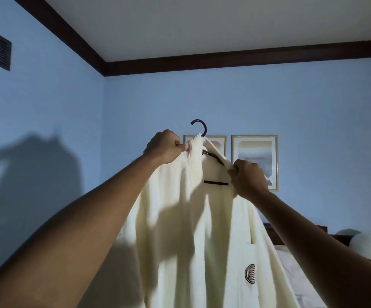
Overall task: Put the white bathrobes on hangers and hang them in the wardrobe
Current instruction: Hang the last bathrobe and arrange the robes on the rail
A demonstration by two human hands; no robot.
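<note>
White terry cloth fills the middle of my head view: one bathrobe (193, 230) hangs from a dark hanger (204, 138), held up high in front of the blue wall (68, 107). My left hand (165, 146) pinches the collar fabric just beside the hook, fingers curled tight on the cloth. My right hand (248, 177) grips the robe's other shoulder edge where it lies over the hanger's sloping arm, also clamped on fabric. I judge both holds serve one purpose: tugging the shoulders square on the hanger so the robe will not slide off once hung. The hook stands free above my left hand, touching nothing, ready for a rail. A dark crossbar of the hanger shows through the open front, so the robe is draped but not closed. The embroidered crest (250, 273) on the pocket faces me.

Behind the robe hang two framed pictures (255, 158); a pale lamp shade (369, 245) sits low at right. No wardrobe shows here, so hanging comes later. Whether the far shoulder sits fully seated I cannot quite tell; the folds hide it.
</note>
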